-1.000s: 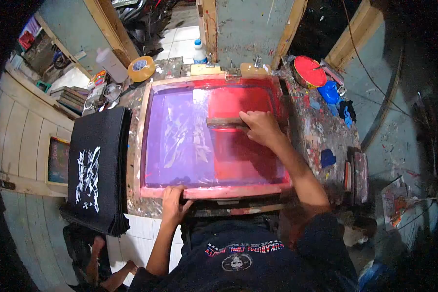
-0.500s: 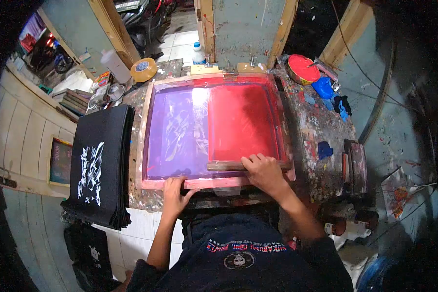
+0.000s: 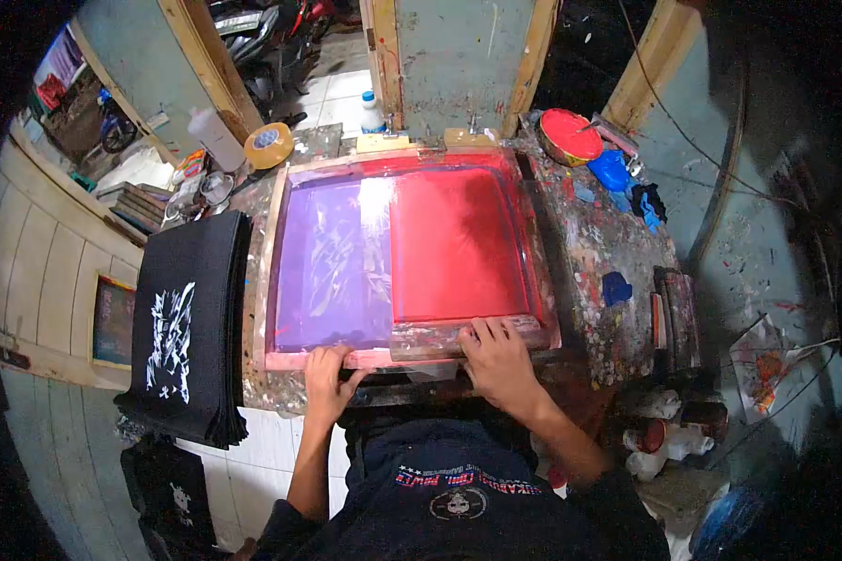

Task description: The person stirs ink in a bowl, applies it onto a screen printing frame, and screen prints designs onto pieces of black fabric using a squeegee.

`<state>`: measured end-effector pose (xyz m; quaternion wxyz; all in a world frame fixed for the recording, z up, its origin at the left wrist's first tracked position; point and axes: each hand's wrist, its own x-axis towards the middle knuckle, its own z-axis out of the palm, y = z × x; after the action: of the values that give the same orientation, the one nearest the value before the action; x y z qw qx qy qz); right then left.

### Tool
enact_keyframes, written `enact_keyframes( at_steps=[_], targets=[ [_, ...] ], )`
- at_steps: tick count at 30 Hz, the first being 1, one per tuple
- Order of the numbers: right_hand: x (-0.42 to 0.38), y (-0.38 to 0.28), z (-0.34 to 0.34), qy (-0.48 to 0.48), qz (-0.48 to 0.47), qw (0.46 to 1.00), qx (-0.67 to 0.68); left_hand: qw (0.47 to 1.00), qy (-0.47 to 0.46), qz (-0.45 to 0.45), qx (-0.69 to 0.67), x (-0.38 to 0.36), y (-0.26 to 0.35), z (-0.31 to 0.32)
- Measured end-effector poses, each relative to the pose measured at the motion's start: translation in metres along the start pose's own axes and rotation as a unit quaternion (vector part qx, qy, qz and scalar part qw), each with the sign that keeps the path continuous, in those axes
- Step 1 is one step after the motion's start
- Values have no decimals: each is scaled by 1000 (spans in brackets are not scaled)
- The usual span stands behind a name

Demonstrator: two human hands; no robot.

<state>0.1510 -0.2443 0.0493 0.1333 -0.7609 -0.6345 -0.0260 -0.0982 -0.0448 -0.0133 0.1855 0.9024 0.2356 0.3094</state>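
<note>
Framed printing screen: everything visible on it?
The framed printing screen lies roughly level on the stained table. Its wood-like rim is reddish near and far; the surface is purple with pale jagged marks at left, glossy red at right. Left hand on the near rim; right hand holds a wooden bar at its near right part.

squeegee [image 3: 428, 340]: partly hidden by right hand [image 3: 500, 359] | dark shirt [image 3: 458, 475]: cut off at bottom

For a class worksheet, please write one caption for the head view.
Left hand on the screen frame, right hand gripping the squeegee at the near end of the red ink.
</note>
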Motion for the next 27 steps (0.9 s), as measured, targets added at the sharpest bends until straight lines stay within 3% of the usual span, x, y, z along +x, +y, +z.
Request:
enact_keyframes(
  at_steps=[6, 10, 14, 17, 19, 21, 22, 24, 26, 27],
  targets=[
    [0, -18, -36, 14, 43, 999, 10, 1000, -11, 14, 7, 15, 13, -23],
    [14, -22, -69, 76, 1, 995, -62, 999, -21, 41, 23, 50, 31, -65],
    [55, 19, -89, 166, -76, 964, -192, 995, -9, 75, 65, 105, 48, -115],
    [116, 34, -161, 254, -140, 944, -159, 994, 69, 70, 48, 152, 68, -143],
    [152, 43, -204, 241, -148, 950, -133, 909, 266, 176, 270, 180, 91, -148],
    [182, 53, -232, 215, -140, 958, -129, 931, 335, 120, 77, 175, 76, -102],
    [195, 59, -241, 214, -136, 958, -135, 965, 259, 28, 35, 170, 83, -79],
    [211, 64, -255, 207, -125, 959, -149, 991, 104, -73, 29, 149, 36, -2],
    [221, 63, -266, 199, -103, 960, -165, 975, -38, -217, -23, 122, 19, 51],
    [225, 60, -278, 169, -93, 968, -163, 984, -14, -175, 8, 99, -10, 90]
  ],
)
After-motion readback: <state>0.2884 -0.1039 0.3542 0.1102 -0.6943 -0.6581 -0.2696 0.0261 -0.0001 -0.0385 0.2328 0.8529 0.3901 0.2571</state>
